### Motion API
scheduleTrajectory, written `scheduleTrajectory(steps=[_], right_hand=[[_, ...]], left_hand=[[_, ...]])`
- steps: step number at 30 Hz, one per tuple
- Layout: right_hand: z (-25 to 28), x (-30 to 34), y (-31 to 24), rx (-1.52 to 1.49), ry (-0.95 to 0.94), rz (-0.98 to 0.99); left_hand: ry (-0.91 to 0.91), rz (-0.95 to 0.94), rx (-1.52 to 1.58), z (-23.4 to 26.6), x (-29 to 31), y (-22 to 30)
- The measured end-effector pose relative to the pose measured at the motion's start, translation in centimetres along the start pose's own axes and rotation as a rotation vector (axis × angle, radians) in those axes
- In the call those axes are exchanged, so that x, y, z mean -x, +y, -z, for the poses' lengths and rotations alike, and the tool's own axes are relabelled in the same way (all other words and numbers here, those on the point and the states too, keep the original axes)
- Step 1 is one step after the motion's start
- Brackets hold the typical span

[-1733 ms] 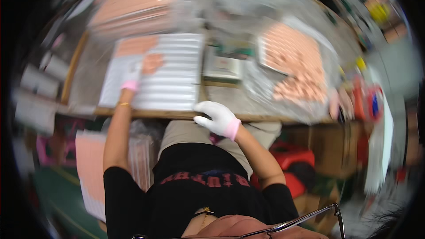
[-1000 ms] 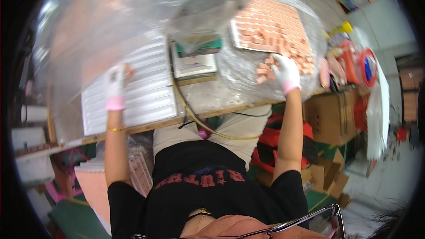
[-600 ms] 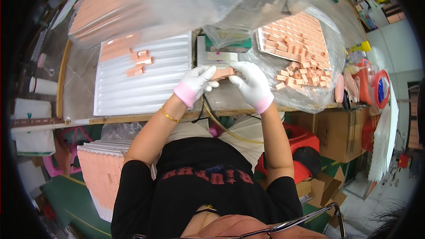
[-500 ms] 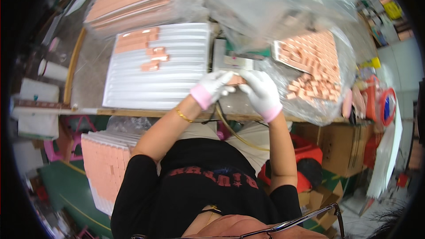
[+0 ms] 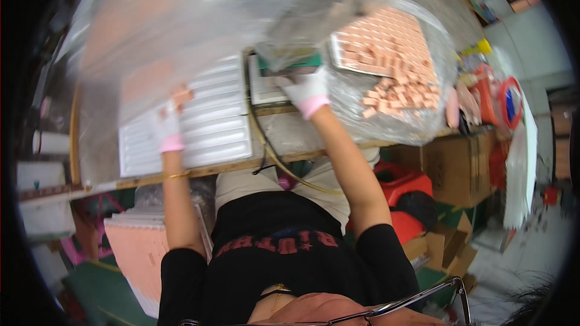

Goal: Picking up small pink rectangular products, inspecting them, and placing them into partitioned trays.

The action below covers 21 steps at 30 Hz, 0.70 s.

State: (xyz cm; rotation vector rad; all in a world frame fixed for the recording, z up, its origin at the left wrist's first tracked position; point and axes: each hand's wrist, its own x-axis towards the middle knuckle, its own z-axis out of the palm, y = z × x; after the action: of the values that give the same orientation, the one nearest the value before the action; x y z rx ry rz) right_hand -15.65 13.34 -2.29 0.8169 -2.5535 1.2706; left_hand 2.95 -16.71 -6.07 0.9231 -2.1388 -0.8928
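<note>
My left hand (image 5: 165, 125), in a white glove with a pink cuff, is over the white ribbed tray (image 5: 220, 118), just below some small pink blocks (image 5: 182, 94). Motion blurs its fingers. A pinkish spot shows at them, but I cannot make out whether it is a held block. My right hand (image 5: 309, 89), gloved alike, reaches to the front of a small green-topped device (image 5: 305, 61). Its fingertips are hidden there, so their grip does not show. More pink blocks stand in rows at the tray's left, hazy behind a clear plastic sheet.
Loose pink blocks (image 5: 405, 93) lie on clear plastic beside a filled tray (image 5: 386, 33) at the right. Clear plastic sheeting (image 5: 199, 6) hangs across the far side. A yellowish hose (image 5: 261, 130) crosses the table's front edge. Filled trays (image 5: 136, 247) are stacked below left.
My hands, together at the front of the device with a pink block between them, have parted. The left moved left over the tray; the right moved to the device. The view has shifted.
</note>
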Motion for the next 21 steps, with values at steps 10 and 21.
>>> scheduleTrajectory(steps=[10,21], right_hand=[[12.3,3.1,2.9,0.705,-0.092,-0.093],[10.1,4.6,0.0,-0.041,-0.188,0.117]], left_hand=[[-0.08,0.008,-0.44,2.9,-0.6,-1.7],[-0.533,0.068,0.361,-2.1,5.1,10.0]])
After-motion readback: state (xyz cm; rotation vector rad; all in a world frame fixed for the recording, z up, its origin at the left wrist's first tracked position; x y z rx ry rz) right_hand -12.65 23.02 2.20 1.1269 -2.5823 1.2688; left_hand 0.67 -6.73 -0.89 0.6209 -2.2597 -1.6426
